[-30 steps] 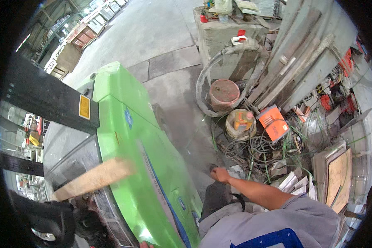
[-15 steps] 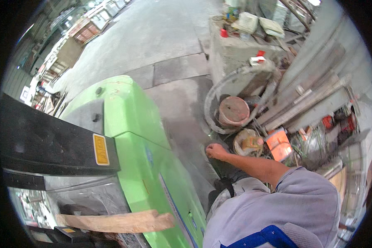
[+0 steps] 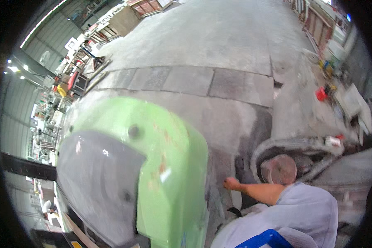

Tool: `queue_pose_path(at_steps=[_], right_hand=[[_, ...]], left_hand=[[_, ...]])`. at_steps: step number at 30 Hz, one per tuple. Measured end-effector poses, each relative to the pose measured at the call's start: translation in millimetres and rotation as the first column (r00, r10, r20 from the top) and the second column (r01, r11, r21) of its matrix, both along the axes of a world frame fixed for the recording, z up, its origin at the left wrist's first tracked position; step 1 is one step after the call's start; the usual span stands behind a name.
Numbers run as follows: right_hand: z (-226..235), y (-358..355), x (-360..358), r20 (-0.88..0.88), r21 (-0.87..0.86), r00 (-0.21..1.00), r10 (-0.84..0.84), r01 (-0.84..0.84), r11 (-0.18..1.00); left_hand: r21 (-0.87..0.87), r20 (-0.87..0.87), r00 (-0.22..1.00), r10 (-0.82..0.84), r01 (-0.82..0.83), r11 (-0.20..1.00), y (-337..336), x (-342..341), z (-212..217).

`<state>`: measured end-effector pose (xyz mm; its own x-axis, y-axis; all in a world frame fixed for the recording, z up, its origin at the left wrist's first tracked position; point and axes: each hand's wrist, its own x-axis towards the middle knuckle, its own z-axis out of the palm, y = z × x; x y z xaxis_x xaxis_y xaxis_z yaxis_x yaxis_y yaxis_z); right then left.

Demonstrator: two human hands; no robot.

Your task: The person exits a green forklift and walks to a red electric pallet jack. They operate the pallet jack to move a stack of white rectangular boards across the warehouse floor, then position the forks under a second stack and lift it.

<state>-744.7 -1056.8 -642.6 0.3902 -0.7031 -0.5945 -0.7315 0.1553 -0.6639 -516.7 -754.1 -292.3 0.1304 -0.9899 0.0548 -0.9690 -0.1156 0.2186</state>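
My right hand (image 3: 232, 184) is at the end of a bare forearm, in front of my grey sleeve. Its fingers are curled in a loose fist, and I see nothing held in it. To its left, apart from it, stands a large green vehicle (image 3: 175, 140), rounded like the back of a forklift, with a dark grey panel (image 3: 101, 177) on top. A round reddish bucket (image 3: 279, 169) sits on the floor to the right of the hand, within a curved grey rim. My left hand is out of view.
Concrete floor (image 3: 219, 41) stretches ahead, crossed by a strip of darker slabs (image 3: 186, 80). A red container (image 3: 321, 94) and pale slabs lie on a ledge at the right. Wooden crates (image 3: 146, 7) line the far left, with racks and equipment below them.
My view has turned and moved forward along the green vehicle. More floor ahead shows now; the orange box and wooden plank have left view. My right hand stays loosely closed.
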Motion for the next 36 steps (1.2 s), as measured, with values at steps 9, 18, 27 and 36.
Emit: queue_pose_path(at_steps=[9, 18, 27, 36], right_hand=[[40, -265, -82, -0.057, 0.212, 0.977, -0.204, 0.211, 0.954], [40, -474, -109, 0.126, 0.18, 0.905, -0.407, 0.383, 0.906], [-29, -638, -210, -0.082, 0.141, 0.996, 0.036, -0.024, 0.99], [-78, -816, -300, 0.028, 0.655, 0.692, -0.721, 0.532, 0.537]], left_hand=[[0.133, -0.096, 0.979, 0.18, -0.167, 0.977, -286, -63, -42], [0.29, -0.25, 0.908, 0.335, -0.26, 0.921, -469, -79, -110], [0.487, -0.396, 0.715, 0.576, -0.368, 0.792, -697, -46, -208], [0.681, -0.488, 0.323, 0.811, -0.44, 0.585, -885, 10, -238]])
